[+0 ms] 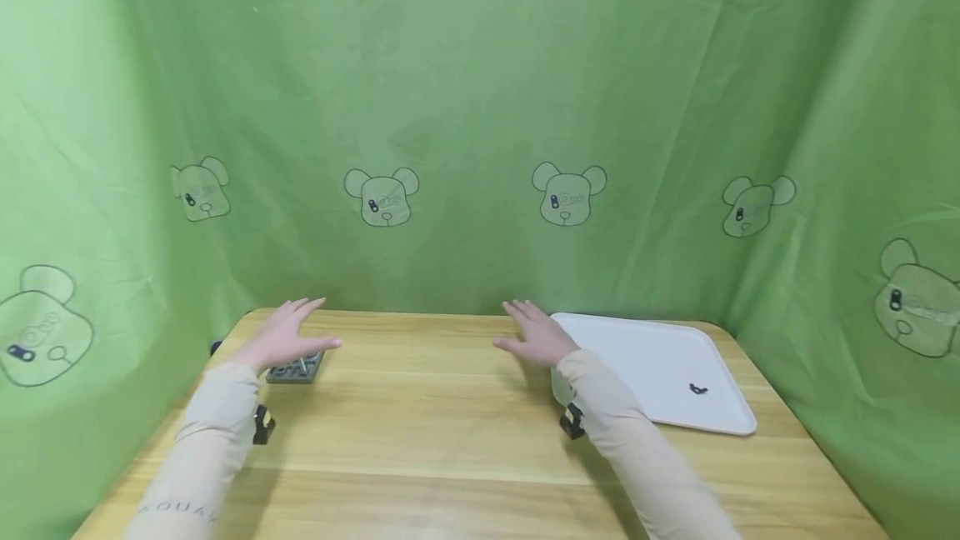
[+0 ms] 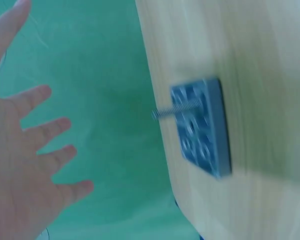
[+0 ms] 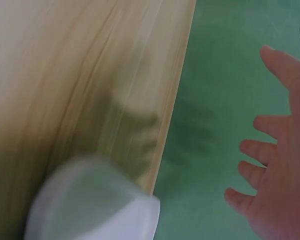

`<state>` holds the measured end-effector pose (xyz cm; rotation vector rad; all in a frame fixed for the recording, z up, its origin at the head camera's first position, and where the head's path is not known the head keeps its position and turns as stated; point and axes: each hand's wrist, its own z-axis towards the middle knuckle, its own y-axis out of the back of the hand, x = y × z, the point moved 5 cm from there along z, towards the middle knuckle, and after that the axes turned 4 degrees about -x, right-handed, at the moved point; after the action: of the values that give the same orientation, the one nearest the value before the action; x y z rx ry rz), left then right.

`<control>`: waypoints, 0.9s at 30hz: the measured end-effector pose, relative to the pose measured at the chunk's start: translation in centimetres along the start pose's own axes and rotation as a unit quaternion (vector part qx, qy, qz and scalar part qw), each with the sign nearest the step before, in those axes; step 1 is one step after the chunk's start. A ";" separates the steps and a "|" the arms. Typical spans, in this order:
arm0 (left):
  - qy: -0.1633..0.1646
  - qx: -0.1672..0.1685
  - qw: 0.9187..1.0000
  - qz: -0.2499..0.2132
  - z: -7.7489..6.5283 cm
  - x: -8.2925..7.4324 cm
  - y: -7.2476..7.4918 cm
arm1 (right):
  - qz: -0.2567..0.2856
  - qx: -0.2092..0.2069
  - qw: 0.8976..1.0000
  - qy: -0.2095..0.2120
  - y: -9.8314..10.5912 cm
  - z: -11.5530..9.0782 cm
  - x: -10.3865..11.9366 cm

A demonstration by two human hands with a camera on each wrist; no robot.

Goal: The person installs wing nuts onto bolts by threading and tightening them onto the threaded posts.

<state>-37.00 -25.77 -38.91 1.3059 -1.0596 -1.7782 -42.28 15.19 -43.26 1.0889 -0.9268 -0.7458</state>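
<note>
My left hand hovers over the left of the table with fingers spread, holding nothing. Below and beside it lies a grey block with several holes in its top. A threaded screw stands up out of the block. On the other side, my right hand is held up with its fingers apart and nothing in it. Behind its wrist a white tray lies on the table, partly covered by the forearm. A small black piece rests in the tray.
The wooden table runs up to a green curtain printed with bear heads, which also hangs at both sides. Dark wrist-worn devices, such as the one at the right wrist, stick out beneath the sleeves.
</note>
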 end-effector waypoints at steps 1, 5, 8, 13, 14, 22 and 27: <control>-0.001 0.005 1.000 -0.008 -0.3 0.5 0.1 | 0.003 0.007 1.000 0.003 -0.2 0.1 0.6; -0.011 0.009 1.000 -0.026 -1.6 2.2 0.7 | 0.017 0.032 0.999 0.010 -1.3 0.6 2.9; -0.016 0.006 0.999 -0.029 -2.4 3.6 0.9 | 0.024 0.036 0.999 0.019 -2.4 1.0 4.6; -0.004 0.024 0.999 -0.025 -3.3 5.3 0.2 | 0.040 0.047 0.997 0.041 -4.4 1.5 7.7; 0.001 0.032 0.999 -0.027 -3.4 5.5 0.0 | 0.042 0.055 0.997 0.044 -4.8 1.6 8.4; 0.056 0.067 0.996 -0.028 -3.2 6.9 -1.1 | 0.038 0.085 0.993 0.069 -7.6 2.3 13.3; 0.080 0.085 0.993 -0.017 -2.4 8.6 -2.2 | 0.046 0.092 0.991 0.079 -8.3 2.5 15.6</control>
<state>-37.12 -32.81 -44.79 1.5504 -1.1241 -1.6056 -38.29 -1.88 -46.83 1.2395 -0.9162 -0.4964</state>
